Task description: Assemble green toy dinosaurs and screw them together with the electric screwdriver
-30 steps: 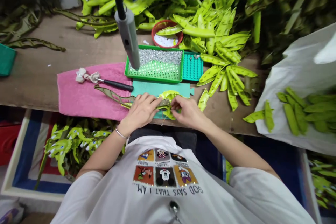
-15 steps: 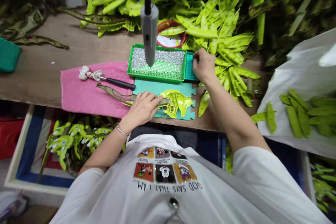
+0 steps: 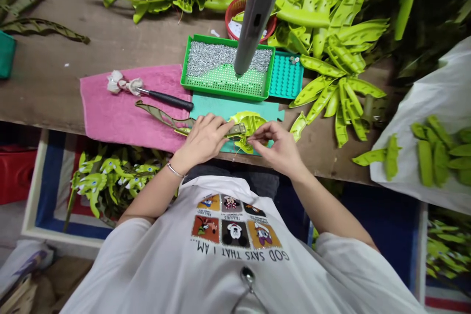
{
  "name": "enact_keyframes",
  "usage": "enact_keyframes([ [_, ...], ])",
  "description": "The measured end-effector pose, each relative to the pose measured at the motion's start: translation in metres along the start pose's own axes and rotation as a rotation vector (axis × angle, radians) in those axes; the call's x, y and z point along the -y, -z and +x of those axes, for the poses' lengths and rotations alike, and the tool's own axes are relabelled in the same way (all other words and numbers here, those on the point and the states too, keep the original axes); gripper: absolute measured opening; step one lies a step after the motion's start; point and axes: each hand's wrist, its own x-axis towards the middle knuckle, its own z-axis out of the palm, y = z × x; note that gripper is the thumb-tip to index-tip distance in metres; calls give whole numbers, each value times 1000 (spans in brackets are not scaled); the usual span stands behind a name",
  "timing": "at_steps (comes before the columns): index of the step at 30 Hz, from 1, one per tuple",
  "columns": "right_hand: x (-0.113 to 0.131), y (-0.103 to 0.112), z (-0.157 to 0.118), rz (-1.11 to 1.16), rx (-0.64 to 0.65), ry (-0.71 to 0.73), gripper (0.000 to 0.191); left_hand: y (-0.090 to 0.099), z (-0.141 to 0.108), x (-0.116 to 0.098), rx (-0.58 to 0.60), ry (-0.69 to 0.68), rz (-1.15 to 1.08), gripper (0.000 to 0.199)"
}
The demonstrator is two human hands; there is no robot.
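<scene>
Resting the left hand [image 3: 204, 137] palm down, fingers stretched out, across the middle of a plastic part [image 3: 253, 118]. Bringing thumb and forefinger of the right hand [image 3: 281, 149] close together at its right end; cannot tell whether around anything small. Looks glossy yellow-green, hollow and ribbed on the right, with a dark olive strip [image 3: 165, 117] curving leftward. Lies lengthwise left to right on a teal mat [image 3: 217, 104] near the surface's [image 3: 320, 154] front edge, tapering over a pink cloth [image 3: 110, 113], pointing left and slightly away from the body.
</scene>
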Motion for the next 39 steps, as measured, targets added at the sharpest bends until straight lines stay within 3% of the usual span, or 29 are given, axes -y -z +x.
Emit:
enact_keyframes([
  [9,-9,-1,9,-247,-11,75,14,-4,-2,1,34,13,-50,43],
  [12,-3,-5,0,-414,15,368,11,-8,-3,3,26,21,-68,44],
  [15,-1,-16,-13,-678,107,691,29,-10,-4,4,32,25,-74,44],
  [17,-4,-25,-17,-782,111,800,30,-12,-4,5,26,34,-71,43],
  [19,-11,-30,-19,-745,64,845,25,-14,-6,5,16,38,-75,43],
  [21,-17,-31,-18,-618,2,835,21,-16,-8,6,-8,31,-91,45],
  [24,-21,-30,-19,-439,-76,707,17,-20,-14,4,-98,36,-127,48],
  [30,-16,-37,-24,-344,-301,456,6,-35,-25,-14,-214,99,-142,27],
  [35,-16,-41,-25,-292,-303,309,11,-50,-24,-28,-246,176,-150,18],
  [39,-15,-36,-24,-267,-274,216,9,-48,-20,-27,-248,178,-165,15],
])
